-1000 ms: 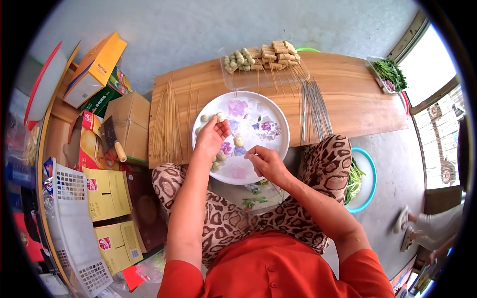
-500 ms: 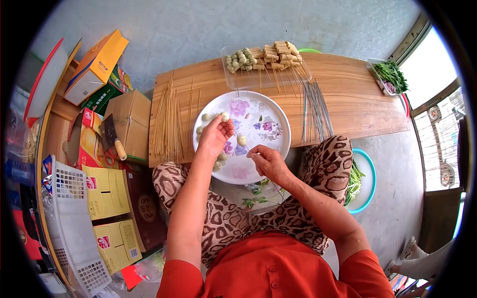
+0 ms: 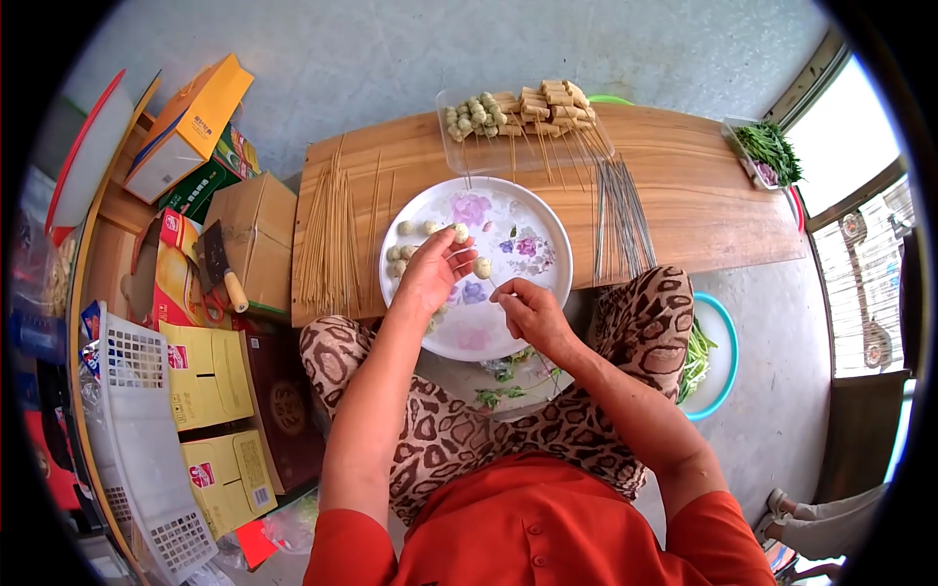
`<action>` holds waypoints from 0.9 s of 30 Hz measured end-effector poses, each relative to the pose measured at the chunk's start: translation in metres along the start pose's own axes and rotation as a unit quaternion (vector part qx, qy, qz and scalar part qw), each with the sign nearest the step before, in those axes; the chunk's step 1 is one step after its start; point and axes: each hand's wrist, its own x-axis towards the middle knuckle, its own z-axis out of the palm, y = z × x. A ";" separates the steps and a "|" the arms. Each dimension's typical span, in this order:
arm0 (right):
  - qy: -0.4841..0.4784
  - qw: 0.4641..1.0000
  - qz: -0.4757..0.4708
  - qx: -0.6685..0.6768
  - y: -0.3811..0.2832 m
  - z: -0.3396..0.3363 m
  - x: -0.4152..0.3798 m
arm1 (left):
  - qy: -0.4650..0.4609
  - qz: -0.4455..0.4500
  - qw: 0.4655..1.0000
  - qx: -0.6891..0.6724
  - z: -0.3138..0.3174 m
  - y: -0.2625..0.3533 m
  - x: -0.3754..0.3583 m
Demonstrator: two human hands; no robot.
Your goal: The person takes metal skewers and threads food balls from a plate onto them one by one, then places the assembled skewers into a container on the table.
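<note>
Over the round floral tray (image 3: pixel 549 215), my left hand (image 3: pixel 430 273) pinches a pale speckled meatball (image 3: pixel 461 233) between thumb and fingertips, the other fingers loosely curled. My right hand (image 3: pixel 532 313) grips a thin skewer, mostly hidden, with one meatball (image 3: pixel 482 267) on its tip. The two meatballs are close together but apart. Several loose meatballs (image 3: pixel 405 228) lie on the tray's left side, some partly hidden by my left hand and forearm.
Bamboo skewers (image 3: pixel 330 239) lie left of the tray, metal skewers (image 3: pixel 620 220) right. Behind stands a clear container (image 3: pixel 454 151) of filled skewers. Greens (image 3: pixel 767 151) sit at the far right. A blue-rimmed basin (image 3: pixel 728 376) is on the floor. A knife (image 3: pixel 225 269) rests by the cartons.
My left hand has moved right and slightly forward with its meatball, uncovering more meatballs on the tray. The skewered meatball has shifted slightly forward and right. A person's legs at lower right have moved.
</note>
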 end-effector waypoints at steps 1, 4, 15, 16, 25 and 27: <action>0.000 1.000 0.001 -0.001 0.001 -0.001 0.001 | 0.001 0.000 1.000 0.003 0.002 0.000 -0.001; -0.001 1.000 0.000 0.006 0.004 -0.003 0.005 | -0.042 -0.023 0.998 0.051 0.009 -0.003 -0.006; 0.037 0.999 0.007 0.035 -0.003 -0.009 0.005 | 0.085 0.076 0.946 0.303 -0.010 0.017 0.000; 0.039 0.998 0.013 0.048 -0.004 -0.010 0.005 | 0.085 0.076 0.946 0.303 -0.015 0.018 0.004; 0.028 0.997 0.029 0.066 0.002 -0.013 0.000 | 0.131 0.255 0.591 0.755 -0.029 -0.009 0.034; 0.031 0.997 0.023 0.059 0.003 -0.016 -0.001 | 0.137 0.246 0.560 0.780 -0.031 -0.013 0.040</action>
